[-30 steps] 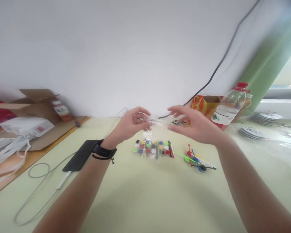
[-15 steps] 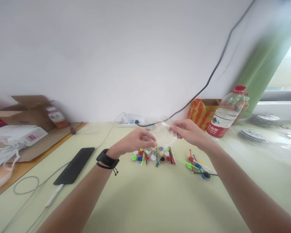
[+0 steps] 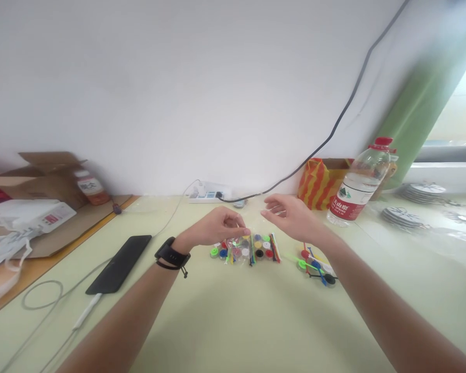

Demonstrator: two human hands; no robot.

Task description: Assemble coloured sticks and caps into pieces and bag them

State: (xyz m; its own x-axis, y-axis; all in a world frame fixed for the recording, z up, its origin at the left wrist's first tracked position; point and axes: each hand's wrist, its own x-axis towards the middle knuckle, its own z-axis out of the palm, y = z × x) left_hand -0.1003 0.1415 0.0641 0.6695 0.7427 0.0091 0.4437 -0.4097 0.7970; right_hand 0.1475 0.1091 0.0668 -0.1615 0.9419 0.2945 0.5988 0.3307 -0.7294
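My left hand, with a black watch on the wrist, pinches the top edge of a clear plastic bag that holds several small coloured discs and thin coloured sticks. The bag rests on the pale green table. My right hand hovers just right of the left one, above the bag, its fingers loosely curled and apart; whether it touches the clear film I cannot tell. A small pile of loose coloured pointers and discs lies on the table under my right forearm.
A black phone with a white cable lies to the left. Cardboard boxes, white packets and a small bottle stand at far left. A power strip, a striped bag, a water bottle and stacked printed discs line the back and right.
Both hands have come down toward the table. The right hand has let its pinch on the clear film loosen and its fingers have spread, while the left hand stays pinched on the bag.
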